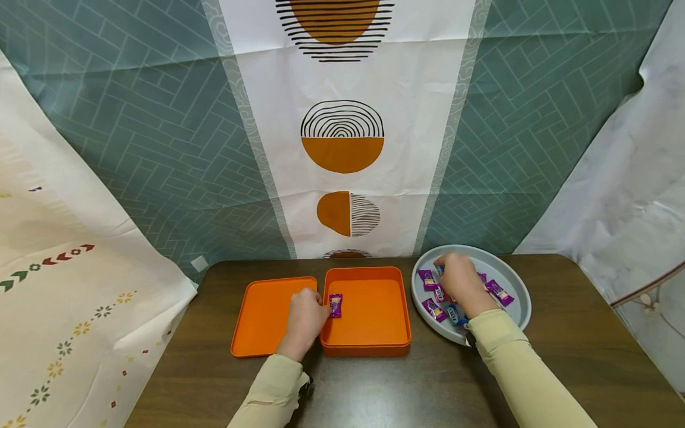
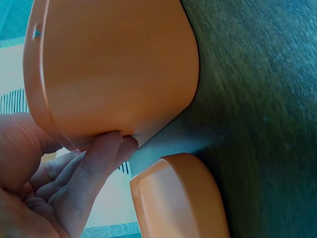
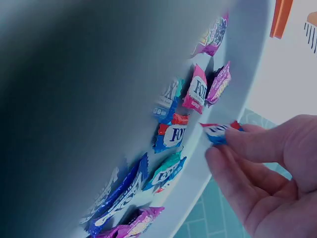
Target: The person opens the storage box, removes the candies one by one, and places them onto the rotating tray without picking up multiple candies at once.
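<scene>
My left hand [image 1: 305, 318] holds the left wall of the open orange box [image 1: 374, 345], with its fingers [image 2: 101, 153] against the outside. One purple-wrapped candy [image 1: 335, 305] lies inside the box near that wall. Over the round grey tray [image 1: 521, 291], my right hand [image 1: 461, 279] pinches a small candy [image 3: 218, 131] in a red, white and blue wrapper between thumb and finger. Beneath and beside it, several wrapped candies [image 1: 433, 310] in purple, pink, blue and green lie spread on the tray. My hand and forearm hide part of them in the head view.
A flat orange lid [image 1: 259, 324] lies to the left of the box, beside my left hand. All of it stands on a dark wooden table [image 1: 374, 398]. Patterned cloth [image 1: 342, 89] hangs directly behind the table's back edge.
</scene>
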The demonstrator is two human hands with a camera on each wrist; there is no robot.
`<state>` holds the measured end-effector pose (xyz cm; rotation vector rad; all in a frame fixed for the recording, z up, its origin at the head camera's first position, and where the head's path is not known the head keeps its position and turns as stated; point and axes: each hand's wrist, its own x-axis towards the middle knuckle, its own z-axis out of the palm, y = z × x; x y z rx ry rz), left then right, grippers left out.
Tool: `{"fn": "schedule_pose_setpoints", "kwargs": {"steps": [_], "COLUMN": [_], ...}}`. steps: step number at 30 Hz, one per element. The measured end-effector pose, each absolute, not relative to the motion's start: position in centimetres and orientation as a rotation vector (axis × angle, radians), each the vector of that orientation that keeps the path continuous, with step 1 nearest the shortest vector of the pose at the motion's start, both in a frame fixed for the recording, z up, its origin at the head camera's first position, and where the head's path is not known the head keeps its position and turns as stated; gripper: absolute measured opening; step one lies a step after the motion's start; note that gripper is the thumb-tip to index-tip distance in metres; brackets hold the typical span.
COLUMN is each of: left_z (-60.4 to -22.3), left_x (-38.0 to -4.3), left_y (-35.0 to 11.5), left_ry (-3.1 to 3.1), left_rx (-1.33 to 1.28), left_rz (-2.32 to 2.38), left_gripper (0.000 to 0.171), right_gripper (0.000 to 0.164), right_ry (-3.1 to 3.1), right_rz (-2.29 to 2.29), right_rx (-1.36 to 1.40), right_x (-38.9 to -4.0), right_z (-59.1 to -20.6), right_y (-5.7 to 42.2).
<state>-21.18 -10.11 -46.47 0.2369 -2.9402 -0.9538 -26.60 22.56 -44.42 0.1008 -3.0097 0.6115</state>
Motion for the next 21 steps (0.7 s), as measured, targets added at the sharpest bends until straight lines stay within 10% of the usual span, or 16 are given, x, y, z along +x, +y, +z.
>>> {"fn": "schedule_pose_setpoints", "kwargs": {"steps": [21], "left_z": [-46.4], "left_x": [-21.2], "left_y": [-10.2], "left_ry": [-2.932], "left_rx": [0.215], "left_rz": [-0.960], "left_gripper": [0.030], "right_gripper": [0.031], "right_ry": [-2.896], "right_rz": [0.513], "right_rx": [0.426], "right_x": [-24.2], "right_z": [-41.0], "right_y": [14.6]}}
